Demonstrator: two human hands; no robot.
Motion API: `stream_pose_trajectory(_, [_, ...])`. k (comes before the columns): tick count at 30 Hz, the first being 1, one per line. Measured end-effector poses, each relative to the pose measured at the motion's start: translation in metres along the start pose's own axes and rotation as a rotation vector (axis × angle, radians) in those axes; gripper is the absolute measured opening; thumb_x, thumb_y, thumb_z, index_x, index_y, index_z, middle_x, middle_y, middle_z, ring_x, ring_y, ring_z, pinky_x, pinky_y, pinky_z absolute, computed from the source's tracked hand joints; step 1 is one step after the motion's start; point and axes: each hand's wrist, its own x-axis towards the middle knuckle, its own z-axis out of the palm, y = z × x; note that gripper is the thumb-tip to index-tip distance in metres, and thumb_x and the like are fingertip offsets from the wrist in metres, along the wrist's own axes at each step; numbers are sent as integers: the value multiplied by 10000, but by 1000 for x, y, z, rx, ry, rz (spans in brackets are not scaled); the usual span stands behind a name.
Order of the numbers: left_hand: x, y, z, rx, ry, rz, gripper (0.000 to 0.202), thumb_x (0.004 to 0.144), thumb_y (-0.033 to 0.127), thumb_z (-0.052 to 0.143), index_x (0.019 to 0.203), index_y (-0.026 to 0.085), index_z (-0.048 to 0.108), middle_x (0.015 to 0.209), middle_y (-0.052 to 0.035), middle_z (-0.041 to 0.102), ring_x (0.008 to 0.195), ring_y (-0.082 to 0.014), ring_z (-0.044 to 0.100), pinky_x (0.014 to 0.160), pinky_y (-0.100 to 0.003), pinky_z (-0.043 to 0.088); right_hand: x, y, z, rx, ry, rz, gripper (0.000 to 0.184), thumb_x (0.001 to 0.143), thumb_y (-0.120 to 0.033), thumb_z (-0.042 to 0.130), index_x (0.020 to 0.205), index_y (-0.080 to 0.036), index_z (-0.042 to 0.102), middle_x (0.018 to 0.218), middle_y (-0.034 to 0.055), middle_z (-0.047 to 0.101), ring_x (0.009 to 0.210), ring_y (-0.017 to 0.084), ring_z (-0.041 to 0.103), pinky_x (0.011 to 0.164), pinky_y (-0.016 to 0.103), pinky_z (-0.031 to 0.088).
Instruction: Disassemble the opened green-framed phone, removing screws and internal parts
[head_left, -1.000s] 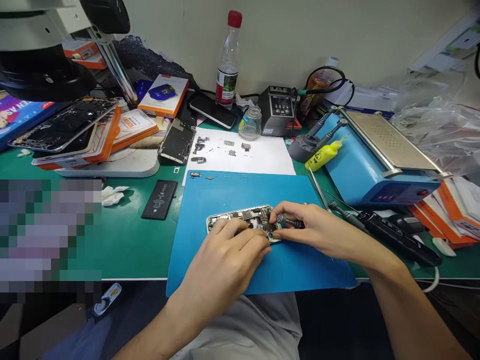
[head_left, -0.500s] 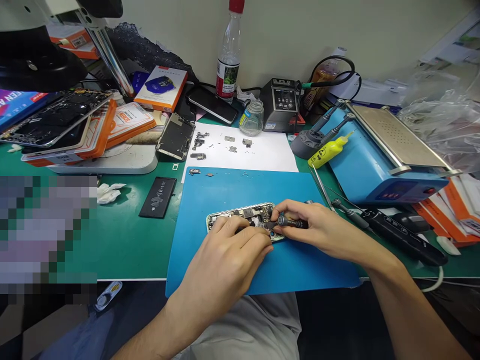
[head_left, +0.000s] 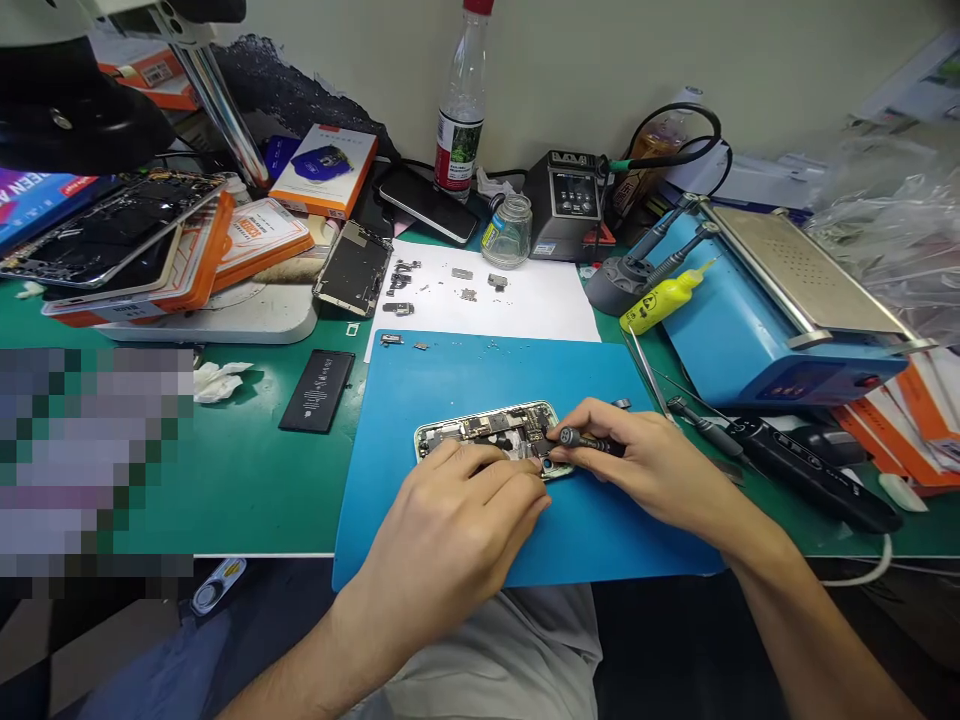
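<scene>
An opened phone [head_left: 480, 424], its inner boards and parts bare, lies on the blue mat [head_left: 420, 540]. Over its near edge bends my left hand [head_left: 457, 525], with the fingers curled on the frame and their tips partly hidden. My right hand [head_left: 649, 455] is at the phone's right end, thumb and forefinger closed against the parts there. A dark screwdriver [head_left: 589, 441] is tucked in that hand, its knurled end pointing left; the rest is hidden by the fingers. Whether the fingertips pinch a small part as well I cannot tell.
Small phone parts lie on white paper [head_left: 525, 310] behind the mat. A battery [head_left: 317, 391] and a screen [head_left: 352, 270] are at the left. Tweezers [head_left: 651, 375], a yellow bottle [head_left: 664, 302] and a blue heating plate [head_left: 780, 350] stand right. A glass jar [head_left: 508, 235] is behind.
The view has shifted slightly. My right hand has moved a little to the right with the screwdriver, uncovering more of the phone's right end. My left hand stays on the phone.
</scene>
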Motion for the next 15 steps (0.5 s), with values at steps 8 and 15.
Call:
stream_pose_trajectory(8, [-1, 2, -2, 36, -11, 30, 174, 1172, 178, 611, 1074, 184, 755, 1215, 4, 873, 1079, -227, 798, 879, -419, 574, 1, 1, 3, 123, -49, 144, 414, 1004, -668, 726, 1155, -283, 746, 660, -51, 617, 607, 173, 535, 593, 311, 374])
stream_pose_trajectory(15, [0, 3, -2, 60, -8, 21, 168, 1170, 170, 614, 1081, 187, 756, 1215, 1, 874, 1058, -220, 801, 873, -401, 562, 4, -7, -4, 69, -121, 126, 407, 1021, -658, 677, 1157, -282, 751, 739, -38, 685, 647, 165, 569, 706, 329, 414])
